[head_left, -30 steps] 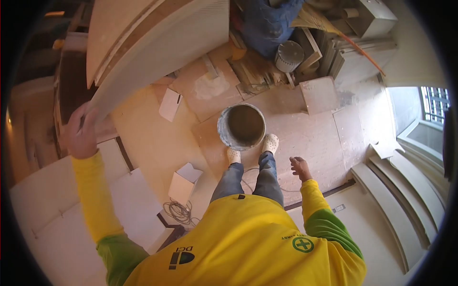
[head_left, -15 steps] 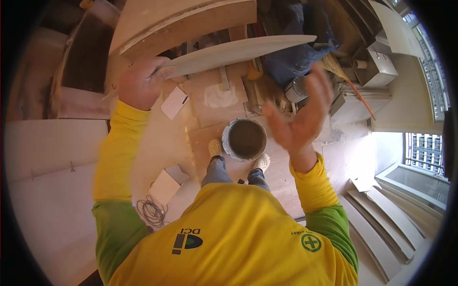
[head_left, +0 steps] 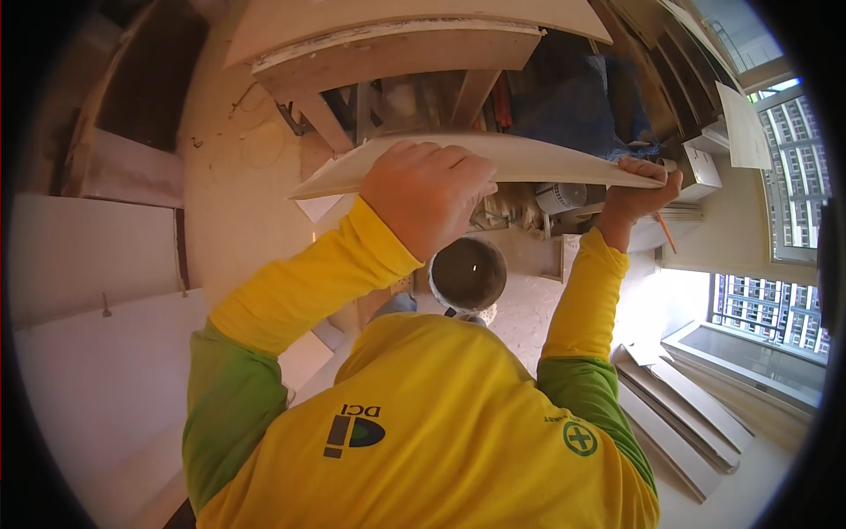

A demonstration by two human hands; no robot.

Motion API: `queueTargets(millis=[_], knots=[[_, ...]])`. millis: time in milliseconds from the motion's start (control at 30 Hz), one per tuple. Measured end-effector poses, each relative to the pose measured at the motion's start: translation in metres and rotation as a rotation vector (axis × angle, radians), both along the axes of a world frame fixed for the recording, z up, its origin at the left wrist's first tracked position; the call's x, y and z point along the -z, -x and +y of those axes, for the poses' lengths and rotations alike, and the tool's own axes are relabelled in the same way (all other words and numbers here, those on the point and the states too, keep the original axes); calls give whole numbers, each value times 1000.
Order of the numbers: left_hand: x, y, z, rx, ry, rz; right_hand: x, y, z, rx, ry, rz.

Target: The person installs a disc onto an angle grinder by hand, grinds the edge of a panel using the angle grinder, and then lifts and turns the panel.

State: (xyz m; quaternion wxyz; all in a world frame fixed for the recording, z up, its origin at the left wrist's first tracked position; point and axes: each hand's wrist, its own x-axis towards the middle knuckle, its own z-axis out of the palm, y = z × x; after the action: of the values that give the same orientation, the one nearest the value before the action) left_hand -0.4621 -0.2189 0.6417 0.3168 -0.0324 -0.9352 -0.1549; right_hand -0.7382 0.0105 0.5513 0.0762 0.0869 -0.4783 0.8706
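A long, thin pale panel (head_left: 546,161) is held up in front of me, roughly level across the view. My left hand (head_left: 427,189) is closed over its near edge, left of its middle. At the panel's right end, my right hand (head_left: 639,196) grips the corner with its fingers over the top. Below the panel a round bucket (head_left: 468,274) of grey-brown material stands on the floor by my feet.
A wooden workbench (head_left: 397,62) stands beyond the panel, with blue sheeting (head_left: 564,106) to its right. Curved boards (head_left: 674,419) lie at the lower right near a window (head_left: 749,344). A lidded pail (head_left: 561,197) stands behind the panel.
My right hand has risen from my side and closed on the panel's right end. The panel has come nearer, and my left hand has moved right with it. The view has tilted up.
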Motion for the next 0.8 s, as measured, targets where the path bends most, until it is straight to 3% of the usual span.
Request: queueTargets(millis=[33,67,133,267,333,400,500,533,600,667,800], knots=[[-2,0,-5,-2,12,-3,0,-1,-9,9,-6,3],[-3,2,-12,8,8,0,2,3,-24,247,-289,255],[-5,11,-25,7,30,42,0,14,-43,501,-575,501],[-19,28,-52,4,69,91,-28,49,-69,274,-87,90],[-36,26,-59,116,-28,279,-38,56,-73,204,39,-1],[-42,0,-71,-29,-55,584,-48,62,-85,253,72,-19],[-20,-36,-79,-202,-688,960,-53,67,-91,262,69,-11],[10,-49,-107,-327,-805,957,-52,69,-92,283,38,37],[78,-67,-166,-538,-574,391,-56,63,-91,280,31,5],[98,-34,-151,-125,-948,435,-60,65,-97,273,36,-6],[120,4,-147,-100,-1260,547,-49,89,-94,253,34,16]])
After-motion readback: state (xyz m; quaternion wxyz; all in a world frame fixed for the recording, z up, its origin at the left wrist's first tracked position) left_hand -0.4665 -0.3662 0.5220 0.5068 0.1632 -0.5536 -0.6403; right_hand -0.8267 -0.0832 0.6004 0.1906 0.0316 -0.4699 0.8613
